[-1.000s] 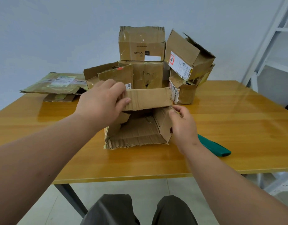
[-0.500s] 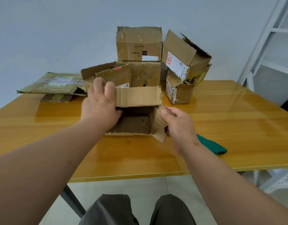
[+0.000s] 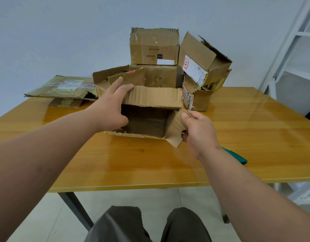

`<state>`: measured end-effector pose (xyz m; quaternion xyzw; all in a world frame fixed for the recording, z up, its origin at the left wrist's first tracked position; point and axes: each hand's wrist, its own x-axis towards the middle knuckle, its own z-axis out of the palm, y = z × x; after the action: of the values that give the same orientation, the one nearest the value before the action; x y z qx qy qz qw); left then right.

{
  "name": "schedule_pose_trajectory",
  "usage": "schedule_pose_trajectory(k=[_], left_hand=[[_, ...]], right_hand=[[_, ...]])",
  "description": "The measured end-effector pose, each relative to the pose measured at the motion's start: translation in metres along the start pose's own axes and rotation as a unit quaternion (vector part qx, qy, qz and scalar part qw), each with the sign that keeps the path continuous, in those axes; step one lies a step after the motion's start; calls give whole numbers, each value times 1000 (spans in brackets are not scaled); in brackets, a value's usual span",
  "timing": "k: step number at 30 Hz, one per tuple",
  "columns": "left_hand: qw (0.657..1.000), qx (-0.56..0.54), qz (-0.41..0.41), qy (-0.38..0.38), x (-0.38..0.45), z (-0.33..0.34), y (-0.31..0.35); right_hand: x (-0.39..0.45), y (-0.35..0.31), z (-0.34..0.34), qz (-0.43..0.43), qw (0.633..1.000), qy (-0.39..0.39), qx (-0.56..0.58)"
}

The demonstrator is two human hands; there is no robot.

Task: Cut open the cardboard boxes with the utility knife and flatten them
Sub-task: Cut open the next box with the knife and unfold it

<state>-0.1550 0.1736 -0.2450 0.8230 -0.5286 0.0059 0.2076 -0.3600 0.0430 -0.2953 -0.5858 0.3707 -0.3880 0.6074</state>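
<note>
An open brown cardboard box [image 3: 154, 98] lies on its side in the middle of the wooden table [image 3: 150, 165], its opening facing me. My left hand [image 3: 112, 109] grips its upper left corner, thumb inside the opening. My right hand [image 3: 198, 130] pinches the box's right side flap, which is bent outward. A green utility knife [image 3: 238, 157] lies on the table behind my right wrist, partly hidden by the forearm.
Several more boxes [image 3: 154, 46] are stacked at the back of the table, one tilted at the right [image 3: 203, 58]. Flattened cardboard [image 3: 63, 88] lies at the back left. A white metal rack [image 3: 294, 49] stands to the right. My knees show below the table's front edge.
The box has tipped so its opening faces me more squarely and its bottom flap lies flatter. My right hand has pulled the right flap outward; my left hand's fingers have spread along the top.
</note>
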Motion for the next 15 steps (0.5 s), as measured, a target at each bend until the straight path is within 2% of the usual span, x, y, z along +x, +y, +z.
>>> schedule_pose_trajectory(k=[8, 11, 15], left_hand=[[992, -29, -5, -120, -5, -27, 5], [992, -10, 2, -129, -9, -23, 12], [992, 0, 7, -129, -15, -1, 22]], right_hand=[[0, 0, -3, 22, 999, 16, 45], [1, 3, -6, 45, 996, 34, 72], [3, 7, -11, 124, 978, 75, 149]])
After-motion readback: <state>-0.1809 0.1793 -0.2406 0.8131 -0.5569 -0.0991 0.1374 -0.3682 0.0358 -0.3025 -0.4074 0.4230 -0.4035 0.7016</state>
